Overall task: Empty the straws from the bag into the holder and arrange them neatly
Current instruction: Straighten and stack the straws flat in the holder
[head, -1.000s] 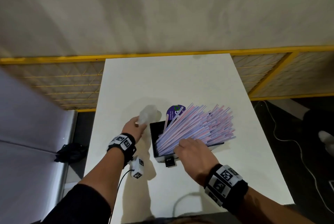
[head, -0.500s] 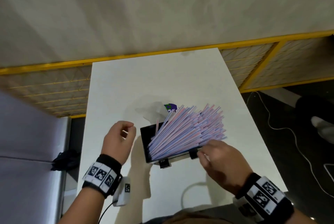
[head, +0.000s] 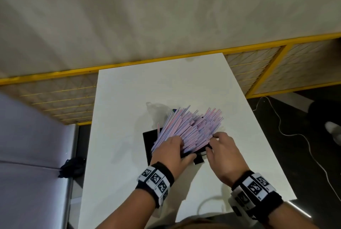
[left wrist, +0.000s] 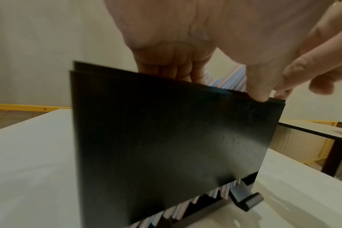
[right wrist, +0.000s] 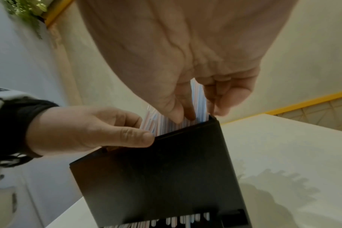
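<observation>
The crumpled clear plastic bag (head: 156, 111) now lies dropped on the white bench (head: 120, 118) behind the black box holder (head: 147, 142). The freed left hand (head: 170, 152) has come across to clamp its near wall. The right hand (head: 224, 156) pinches the leaning pink-and-blue straws (head: 191, 127) with its fingers (right wrist: 224, 104). Emptying looks done; tidying starts.

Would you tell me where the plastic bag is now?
In the head view, the bag lies on the table, just beyond the left side of the straws.

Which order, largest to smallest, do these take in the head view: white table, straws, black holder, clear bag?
1. White table
2. Straws
3. Black holder and clear bag: unsure, as both are partly hidden and look alike.
</observation>
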`<action>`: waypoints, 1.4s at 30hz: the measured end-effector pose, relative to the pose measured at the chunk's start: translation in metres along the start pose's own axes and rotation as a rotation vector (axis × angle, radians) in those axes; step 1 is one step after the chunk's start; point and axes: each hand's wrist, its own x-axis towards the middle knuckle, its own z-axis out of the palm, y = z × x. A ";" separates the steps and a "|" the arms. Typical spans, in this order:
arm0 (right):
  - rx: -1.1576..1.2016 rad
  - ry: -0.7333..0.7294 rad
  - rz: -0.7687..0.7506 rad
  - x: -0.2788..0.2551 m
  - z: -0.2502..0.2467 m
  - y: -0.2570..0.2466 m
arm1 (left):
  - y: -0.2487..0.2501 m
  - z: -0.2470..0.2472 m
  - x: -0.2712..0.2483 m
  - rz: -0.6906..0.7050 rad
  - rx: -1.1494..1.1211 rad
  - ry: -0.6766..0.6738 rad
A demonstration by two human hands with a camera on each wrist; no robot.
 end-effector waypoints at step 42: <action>0.125 -0.356 -0.213 0.038 0.015 -0.037 | -0.030 -0.016 -0.002 -0.099 -0.445 0.288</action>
